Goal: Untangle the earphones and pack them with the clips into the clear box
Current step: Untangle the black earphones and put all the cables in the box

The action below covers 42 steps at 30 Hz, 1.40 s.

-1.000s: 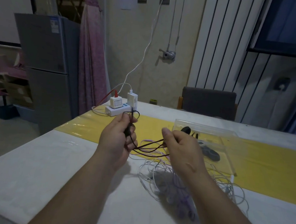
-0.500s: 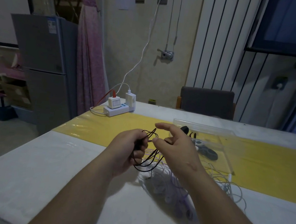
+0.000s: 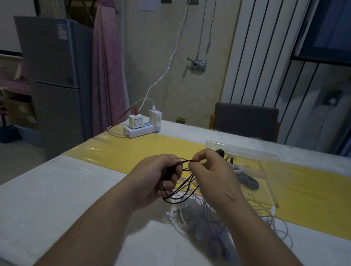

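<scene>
My left hand [image 3: 157, 178] grips a bundle of looped black earphone cable [image 3: 182, 190] above the table. My right hand [image 3: 213, 173] pinches the top strands of the same cable close to the left fingers. Loops of it hang down between both hands. Under my right forearm lies a tangle of white and lilac earphones [image 3: 203, 228] on the white cloth. The clear box [image 3: 269, 170] lies beyond my right hand on the yellow runner, with dark clips [image 3: 248, 180] inside it.
A white power strip [image 3: 138, 130] with plugged chargers sits at the table's far left edge. A dark chair [image 3: 246, 121] stands behind the table. A grey fridge [image 3: 51, 78] and a pink curtain are off to the left. Thin white cable loops [image 3: 276, 225] spread right of my forearm.
Both hands have come close together and slightly lower. My right hand went from spread fingers to pinching the cable's top strands, and the black loops now hang gathered between the hands.
</scene>
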### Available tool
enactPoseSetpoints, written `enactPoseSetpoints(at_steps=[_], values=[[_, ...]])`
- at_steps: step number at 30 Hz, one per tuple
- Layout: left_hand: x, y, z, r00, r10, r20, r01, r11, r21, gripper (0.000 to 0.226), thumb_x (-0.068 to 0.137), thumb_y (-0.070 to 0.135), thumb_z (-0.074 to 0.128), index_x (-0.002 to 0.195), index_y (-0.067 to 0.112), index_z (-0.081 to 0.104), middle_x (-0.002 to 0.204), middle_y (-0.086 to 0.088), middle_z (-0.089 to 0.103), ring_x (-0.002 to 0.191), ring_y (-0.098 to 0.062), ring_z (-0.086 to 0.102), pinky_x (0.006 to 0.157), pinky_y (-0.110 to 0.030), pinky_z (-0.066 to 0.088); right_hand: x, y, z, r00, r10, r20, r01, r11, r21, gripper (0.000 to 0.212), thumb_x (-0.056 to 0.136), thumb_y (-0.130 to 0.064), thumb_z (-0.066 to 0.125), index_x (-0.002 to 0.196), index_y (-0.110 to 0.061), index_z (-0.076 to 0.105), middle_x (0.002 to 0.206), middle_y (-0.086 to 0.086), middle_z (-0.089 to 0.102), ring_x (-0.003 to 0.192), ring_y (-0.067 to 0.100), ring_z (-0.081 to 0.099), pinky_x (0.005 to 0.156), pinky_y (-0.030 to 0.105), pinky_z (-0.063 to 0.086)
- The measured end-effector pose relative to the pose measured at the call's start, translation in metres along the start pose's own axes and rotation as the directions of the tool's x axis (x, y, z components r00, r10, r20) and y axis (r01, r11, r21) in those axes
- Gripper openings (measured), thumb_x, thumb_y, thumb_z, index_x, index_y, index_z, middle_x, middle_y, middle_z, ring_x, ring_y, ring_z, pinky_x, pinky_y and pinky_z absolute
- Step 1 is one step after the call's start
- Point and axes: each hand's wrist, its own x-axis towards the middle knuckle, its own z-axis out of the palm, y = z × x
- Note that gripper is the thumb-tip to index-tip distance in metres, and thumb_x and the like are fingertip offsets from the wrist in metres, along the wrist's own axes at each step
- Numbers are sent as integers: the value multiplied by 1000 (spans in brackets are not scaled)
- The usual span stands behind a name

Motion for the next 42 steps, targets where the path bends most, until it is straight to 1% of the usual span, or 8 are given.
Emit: enactPoseSetpoints(at_steps=[5, 11, 17, 24, 26, 29, 37, 42], values=[[1, -3, 4, 979, 200, -48, -196, 978, 69, 24, 87, 1, 63, 105, 13, 54, 71, -4, 57, 57, -16, 48, 53, -27, 42, 5, 0, -3, 974, 224, -26, -208, 939, 273, 18, 77, -26, 46, 60, -21, 45, 53, -8, 34, 52, 16, 28, 52, 32, 23], [4, -4, -1, 918, 372, -137, -333, 910, 246, 25, 91, -4, 57, 100, 19, 57, 75, -1, 71, 84, -20, 68, 85, -34, 47, 4, -7, -11, 923, 342, 175, -369, 664, 650, 25, 87, -9, 40, 67, -22, 34, 52, -2, 21, 42, 10, 13, 42, 21, 10], [8, -6, -14, 920, 308, -243, -230, 925, 301, 20, 94, 1, 55, 91, 20, 49, 72, -3, 69, 52, -12, 46, 50, -26, 30, 0, -8, -4, 899, 334, 283, -438, 688, 579, 26, 90, -7, 42, 67, -18, 36, 56, 2, 30, 45, 12, 21, 41, 24, 19], [13, -9, -41, 912, 159, -378, 2, 920, 392, 14, 91, -4, 57, 83, 7, 56, 59, -7, 57, 47, -18, 44, 44, -25, 39, -24, -21, 42, 808, 330, 487, -588, 487, 645, 20, 100, -7, 42, 81, -13, 46, 57, 7, 45, 42, 14, 35, 39, 20, 35], [17, -14, -48, 905, 169, -391, 86, 826, 557, 13, 87, -3, 60, 80, 7, 59, 59, -9, 58, 45, -20, 47, 45, -26, 40, -29, -14, 53, 821, 339, 459, -561, 625, 542, 15, 99, -11, 45, 84, -15, 47, 59, 8, 47, 44, 18, 40, 42, 23, 37], [23, -23, -50, 906, 197, -375, 170, 642, 748, 21, 83, -1, 63, 72, 16, 60, 64, -7, 64, 47, -18, 51, 53, -28, 44, -25, 0, 53, 923, 234, 304, -244, 970, -3, 14, 93, -27, 51, 79, -25, 51, 73, 1, 57, 64, 22, 52, 55, 28, 40], [34, -35, -32, 936, 269, -228, 72, 487, 871, 21, 79, 3, 63, 76, 23, 58, 73, 8, 62, 65, -9, 54, 55, -21, 38, -27, -6, 28, 918, 165, 362, 86, 806, -586, 22, 89, -17, 49, 105, -21, 62, 111, 5, 66, 104, 26, 60, 72, 29, 39], [33, -39, -28, 956, 274, -106, -26, 436, 900, 28, 79, 1, 62, 76, 28, 59, 76, 9, 65, 74, -13, 59, 61, -19, 41, -29, -14, 26, 881, 188, 435, 171, 729, -663, 18, 92, -16, 47, 102, -11, 61, 107, 13, 63, 93, 29, 57, 68, 26, 32]])
